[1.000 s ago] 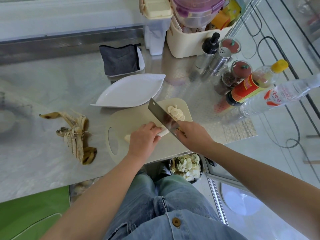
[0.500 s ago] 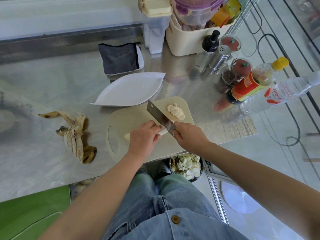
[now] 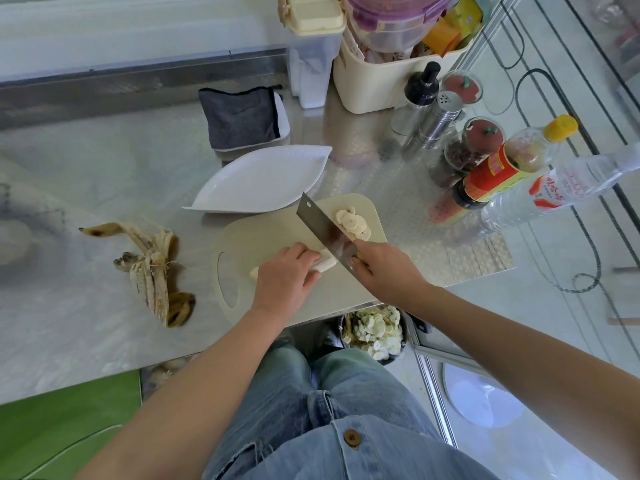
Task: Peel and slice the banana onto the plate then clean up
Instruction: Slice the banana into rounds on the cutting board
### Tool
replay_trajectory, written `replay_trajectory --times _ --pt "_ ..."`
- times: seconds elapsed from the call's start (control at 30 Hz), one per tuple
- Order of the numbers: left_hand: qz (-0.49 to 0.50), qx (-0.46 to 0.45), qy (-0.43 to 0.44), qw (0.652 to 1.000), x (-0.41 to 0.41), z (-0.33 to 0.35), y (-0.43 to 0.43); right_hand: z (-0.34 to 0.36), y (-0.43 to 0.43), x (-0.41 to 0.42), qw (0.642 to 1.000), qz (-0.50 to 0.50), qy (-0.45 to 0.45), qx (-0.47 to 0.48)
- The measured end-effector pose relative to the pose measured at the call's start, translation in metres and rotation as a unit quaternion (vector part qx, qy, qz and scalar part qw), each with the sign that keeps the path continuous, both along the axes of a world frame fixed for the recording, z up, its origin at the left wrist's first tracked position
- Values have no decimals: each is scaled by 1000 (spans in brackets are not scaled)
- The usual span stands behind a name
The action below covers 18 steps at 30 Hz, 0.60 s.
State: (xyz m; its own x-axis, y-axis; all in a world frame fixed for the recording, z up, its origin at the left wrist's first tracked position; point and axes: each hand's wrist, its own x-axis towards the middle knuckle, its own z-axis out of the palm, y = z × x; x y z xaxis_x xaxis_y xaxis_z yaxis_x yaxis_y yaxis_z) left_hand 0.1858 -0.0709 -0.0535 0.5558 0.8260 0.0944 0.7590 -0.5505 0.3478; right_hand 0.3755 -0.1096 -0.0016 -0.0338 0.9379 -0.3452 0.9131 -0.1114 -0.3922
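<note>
Banana stub (image 3: 325,263) on cutting board (image 3: 263,237), near middle; left hand (image 3: 284,278) curled over it, pinning it. Right hand (image 3: 384,271) wrapped round cleaver (image 3: 323,226) handle. Blade, lower half a second ago, now raised again at stub's cut end. Slices (image 3: 353,223) at board's far right corner. Plate (image 3: 263,181) just beyond board, peel (image 3: 152,268) left of it. Likely slicing past halfway; plating and cleanup remain.

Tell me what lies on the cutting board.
Banana slices and the peeled banana lie on the cutting board. The left hand covers most of the banana; the cleaver in the right hand hides its cut end.
</note>
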Motion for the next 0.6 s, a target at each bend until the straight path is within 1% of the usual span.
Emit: replay_trajectory --times 0.1,0.33,0.47,0.6 --pt "-3 1 9 1000 1 1 1 5 -2 1 1000 15 -12 -9" --pt "-1 -3 6 1000 2 2 1 7 -2 -1 1000 16 -6 -13" --pt "5 -5 1 1000 3 1 0 -3 -2 -3 1000 -1 5 -18" --pt "7 -8 -1 1000 3 2 0 -16 0 -9 1000 -6 -7 -27"
